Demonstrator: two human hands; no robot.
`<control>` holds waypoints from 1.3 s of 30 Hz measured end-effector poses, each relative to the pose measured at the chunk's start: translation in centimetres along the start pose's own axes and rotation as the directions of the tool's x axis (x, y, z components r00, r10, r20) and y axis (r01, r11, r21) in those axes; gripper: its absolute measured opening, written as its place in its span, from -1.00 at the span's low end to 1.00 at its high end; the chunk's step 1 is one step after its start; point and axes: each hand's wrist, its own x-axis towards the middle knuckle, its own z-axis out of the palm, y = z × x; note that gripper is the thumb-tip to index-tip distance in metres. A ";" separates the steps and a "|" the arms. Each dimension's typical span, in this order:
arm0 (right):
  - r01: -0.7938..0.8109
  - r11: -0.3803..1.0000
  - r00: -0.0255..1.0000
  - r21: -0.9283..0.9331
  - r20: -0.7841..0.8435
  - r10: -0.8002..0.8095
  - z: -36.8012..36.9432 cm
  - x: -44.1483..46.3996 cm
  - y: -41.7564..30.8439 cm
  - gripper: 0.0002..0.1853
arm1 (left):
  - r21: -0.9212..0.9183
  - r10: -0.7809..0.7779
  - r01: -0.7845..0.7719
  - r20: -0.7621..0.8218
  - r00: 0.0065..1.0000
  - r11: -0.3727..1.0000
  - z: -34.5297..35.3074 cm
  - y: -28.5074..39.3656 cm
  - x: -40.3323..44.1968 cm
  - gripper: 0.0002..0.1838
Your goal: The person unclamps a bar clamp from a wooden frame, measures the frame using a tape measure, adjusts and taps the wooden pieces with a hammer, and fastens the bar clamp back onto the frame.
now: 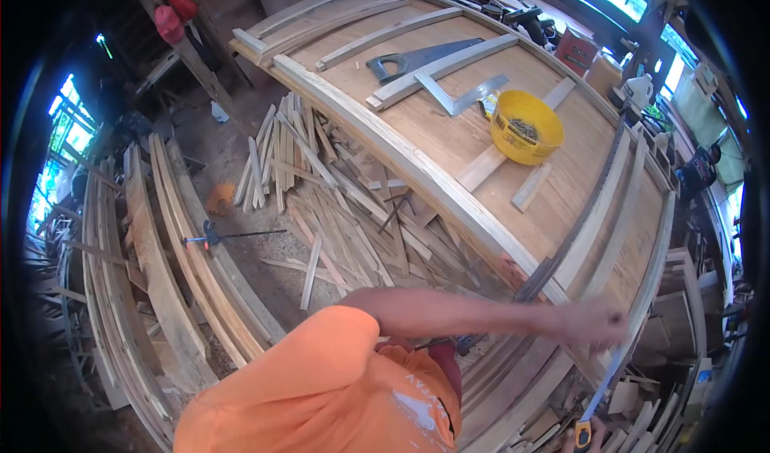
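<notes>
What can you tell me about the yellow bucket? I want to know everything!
The yellow bucket is round and open on top, and looks like plastic. Dark printing marks its outside. It's partly filled with thin, grayish bits that look like nails. It stands upright on the big wooden panel, over a pale strip that seems to pass beneath it. A metal square lies close by; I can't tell whether they touch.

We count one yellow bucket, one handsaw, one metal square, one tape measure and two hands.
</notes>
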 end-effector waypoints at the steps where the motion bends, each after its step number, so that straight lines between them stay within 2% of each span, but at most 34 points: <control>1: -0.001 1.000 1.000 -0.001 -0.001 0.001 -0.4 -0.6 1.6 -0.61 | 0.032 0.038 -0.037 -0.044 0.998 0.999 -2.4 0.8 0.7 -0.69; 3: -0.275 0.894 0.938 0.353 0.304 0.168 -1.2 -2.1 4.5 -0.61 | 0.040 0.080 -0.077 -0.084 0.993 0.996 -6.4 2.1 2.2 -0.66; 4: -0.278 0.895 0.937 0.350 0.303 0.172 -1.4 -2.8 5.5 -0.61 | 0.034 0.099 -0.095 -0.115 0.989 0.995 -8.1 2.3 3.2 -0.65; 6: -0.543 0.796 0.807 0.266 0.429 0.407 -1.5 -3.5 7.0 -0.63 | 0.027 0.119 -0.116 -0.141 0.983 0.993 -10.6 2.9 4.9 -0.63; 7: -0.547 0.794 0.806 0.264 0.423 0.414 -1.4 -3.2 7.4 -0.63 | 0.049 0.080 -0.073 -0.171 0.982 0.996 -11.4 3.1 5.8 -0.68; 8: -0.493 0.797 0.842 0.349 0.423 0.336 -1.5 -3.2 7.9 -0.63 | 0.058 0.038 -0.028 -0.189 0.981 0.998 -11.9 2.9 7.1 -0.73; 9: -0.447 0.786 0.874 0.428 0.398 0.280 -2.2 -4.0 8.3 -0.62 | 0.180 0.119 -0.096 -0.122 0.985 0.979 -12.9 2.5 8.3 -0.79; 10: -0.490 0.734 0.860 0.470 0.397 0.319 -2.5 -3.2 7.0 -0.65 | 0.277 0.197 -0.184 -0.020 0.980 0.943 -13.7 1.5 10.0 -0.83; 11: -0.416 0.607 0.909 0.678 0.304 0.283 -0.6 -2.1 11.2 -0.61 | 0.320 0.314 -0.306 0.028 0.949 0.897 -13.6 1.7 9.6 -0.75; 12: -0.541 0.598 0.838 0.592 0.320 0.442 -3.1 -3.5 14.6 -0.41 | 0.408 0.073 -0.068 0.001 0.997 0.911 -13.5 3.0 11.2 -0.67; 13: -0.471 0.632 0.861 0.615 0.166 0.481 -2.7 -1.6 11.7 -0.52 | 0.226 0.112 -0.103 -0.028 0.993 0.969 -13.4 3.6 11.1 -0.66; 14: -0.496 0.636 0.844 0.591 0.154 0.514 -3.6 0.7 9.9 -0.61 | 0.095 0.019 -0.014 -0.058 0.998 0.995 -13.4 4.8 12.2 -0.55; 15: -0.441 0.596 0.861 0.671 0.130 0.491 -4.2 3.3 9.1 -0.72 | 0.280 0.017 0.068 -0.289 0.957 0.957 -12.8 5.5 12.8 -0.42; 16: -0.452 0.589 0.851 0.669 0.126 0.510 -5.1 6.7 7.3 -0.75 | 0.318 0.149 -0.049 -0.296 0.943 0.947 -12.9 6.7 12.4 -0.33; 17: -0.420 0.643 0.873 0.640 0.092 0.479 -5.5 10.4 9.0 -0.74 | 0.267 0.249 -0.154 -0.371 0.895 0.951 -13.3 7.1 11.7 -0.33; 19: -0.485 0.556 0.851 0.675 0.218 0.478 -6.5 18.4 10.1 -0.71 | 0.268 0.289 -0.171 -0.501 0.816 0.948 -14.9 7.7 9.7 -0.35; 20: -0.456 0.616 0.878 0.642 0.211 0.429 -6.3 22.7 10.8 -0.72 | 0.301 0.278 -0.118 -0.570 0.773 0.946 -15.1 7.9 8.1 -0.38; 21: -0.413 0.606 0.891 0.680 0.165 0.423 -5.1 28.2 14.3 -0.73 | 0.332 0.277 -0.068 -0.639 0.718 0.941 -15.2 8.3 6.5 -0.40; 22: -0.401 0.542 0.901 0.739 0.211 0.379 -4.3 32.4 13.4 -0.75 | 0.362 0.299 -0.044 -0.690 0.659 0.931 -15.6 8.1 4.9 -0.42; 23: -0.419 0.538 0.905 0.732 0.287 0.315 -3.4 37.2 14.4 -0.76 | 0.388 0.320 -0.015 -0.738 0.594 0.922 -15.9 7.6 3.3 -0.43; 25: -0.473 0.538 0.872 0.698 0.284 0.399 -0.3 45.8 14.4 -0.77 | 0.385 0.327 0.014 -0.802 0.500 0.923 -17.1 6.1 -0.1 -0.43; 28: -0.456 0.509 0.884 0.731 0.305 0.354 3.9 55.2 15.4 -0.75 | 0.368 0.299 0.111 -0.869 0.394 0.923 -19.4 3.5 -6.5 -0.42; 29: -0.465 0.515 0.877 0.720 0.297 0.376 5.0 57.4 15.4 -0.75 | 0.371 0.308 0.121 -0.881 0.360 0.921 -20.1 2.4 -8.8 -0.42; 31: -0.480 0.520 0.868 0.707 0.294 0.401 6.4 60.2 15.6 -0.73 | 0.321 0.279 0.190 -0.935 0.218 0.928 -18.9 2.2 -11.4 -0.47; 32: -0.491 0.524 0.862 0.696 0.302 0.406 6.9 61.0 15.6 -0.73 | 0.320 0.278 0.194 -0.936 0.217 0.927 -19.1 1.6 -13.0 -0.47; 34: -0.510 0.522 0.852 0.684 0.318 0.416 7.9 61.5 15.7 -0.73 | 0.265 0.246 0.169 -0.961 0.125 0.949 -19.9 0.5 -16.2 -0.52; 37: -0.532 0.525 0.839 0.665 0.330 0.432 8.1 61.6 15.5 -0.76 | 0.255 0.244 0.154 -0.966 0.090 0.955 -19.9 0.0 -17.0 -0.54; 39: -0.517 0.493 0.850 0.700 0.347 0.397 8.2 61.6 15.9 -0.77 | 0.258 0.244 0.143 -0.964 0.108 0.956 -20.1 -0.3 -16.3 -0.55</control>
